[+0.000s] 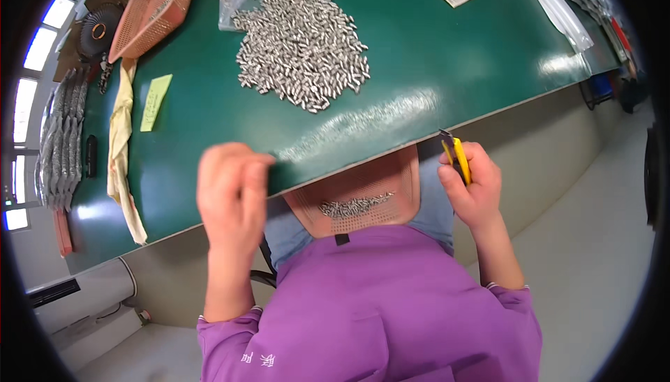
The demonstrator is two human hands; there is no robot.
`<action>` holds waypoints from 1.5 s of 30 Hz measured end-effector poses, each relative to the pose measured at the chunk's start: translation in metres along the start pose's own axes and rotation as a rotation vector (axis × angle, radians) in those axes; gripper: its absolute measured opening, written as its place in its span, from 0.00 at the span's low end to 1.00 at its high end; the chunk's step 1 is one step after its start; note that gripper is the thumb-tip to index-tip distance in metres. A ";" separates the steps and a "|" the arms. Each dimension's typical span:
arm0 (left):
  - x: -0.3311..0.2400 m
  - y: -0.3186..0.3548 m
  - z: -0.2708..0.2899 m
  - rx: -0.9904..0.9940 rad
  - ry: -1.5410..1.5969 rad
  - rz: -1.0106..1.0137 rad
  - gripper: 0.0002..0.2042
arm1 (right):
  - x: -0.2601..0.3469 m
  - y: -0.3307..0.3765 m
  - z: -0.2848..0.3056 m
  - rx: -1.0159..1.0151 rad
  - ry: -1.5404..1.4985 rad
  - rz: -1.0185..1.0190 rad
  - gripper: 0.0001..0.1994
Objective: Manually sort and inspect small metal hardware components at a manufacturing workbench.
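Holding a yellow-handled cutter (457, 159), the right hand (471, 186) has its grip closed round the tool, just off the near edge of the green desk (433, 54). The left hand (234, 190) is blurred at that edge; whether its grip is clenched I cannot tell. Between them, an orange perforated basket (363, 204) on the lap holds small metal pieces (356, 205). Farther off, a pile of metal pieces (303, 50) lies on the desk.
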State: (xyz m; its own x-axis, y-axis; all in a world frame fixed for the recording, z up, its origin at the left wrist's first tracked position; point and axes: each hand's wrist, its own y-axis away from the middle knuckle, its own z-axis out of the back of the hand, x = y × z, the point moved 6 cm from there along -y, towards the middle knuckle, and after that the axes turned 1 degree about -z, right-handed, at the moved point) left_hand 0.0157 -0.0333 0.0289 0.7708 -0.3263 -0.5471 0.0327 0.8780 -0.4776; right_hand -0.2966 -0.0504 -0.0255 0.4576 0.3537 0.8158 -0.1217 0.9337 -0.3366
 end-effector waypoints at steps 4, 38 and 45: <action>0.029 0.007 0.004 -0.186 -0.172 -0.042 0.17 | -0.050 0.024 -0.006 -0.009 0.141 -0.009 0.13; 0.020 0.011 -0.006 -0.268 -0.219 -0.094 0.10 | -0.100 0.073 -0.062 0.006 0.216 -0.092 0.18; 0.017 0.015 -0.006 -0.289 -0.221 -0.126 0.10 | -0.088 0.077 -0.064 -0.060 0.131 -0.113 0.16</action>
State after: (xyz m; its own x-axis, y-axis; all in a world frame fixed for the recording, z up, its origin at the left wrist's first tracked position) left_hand 0.0260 -0.0275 0.0083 0.8920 -0.3141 -0.3251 -0.0202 0.6907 -0.7228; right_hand -0.2901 -0.0127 -0.1532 0.5767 0.2332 0.7829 -0.0118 0.9607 -0.2775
